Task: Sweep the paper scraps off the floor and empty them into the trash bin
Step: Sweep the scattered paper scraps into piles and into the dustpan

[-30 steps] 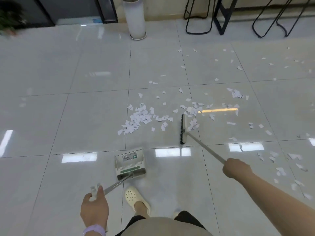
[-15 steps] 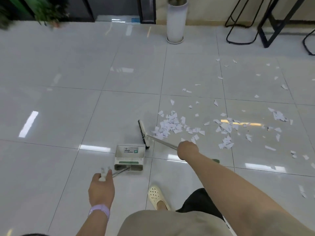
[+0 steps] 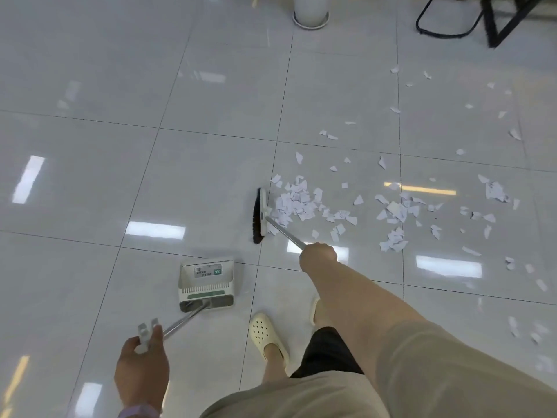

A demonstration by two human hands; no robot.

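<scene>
the black-bristled broom head is now sitting farther from the white plastic dustpan; right hand is gripping its metal handle, left hand is gripping the dustpan handle.

You are looking down at what appears to be an office or lobby interior: large glossy grey floor tiles reflecting ceiling lights, a white cylindrical planter, and black metal furniture legs.

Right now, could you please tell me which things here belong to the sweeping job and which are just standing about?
For the job: broom, dustpan, paper scraps, right hand, left hand.

Standing about: white cylinder, black metal frames.
</scene>
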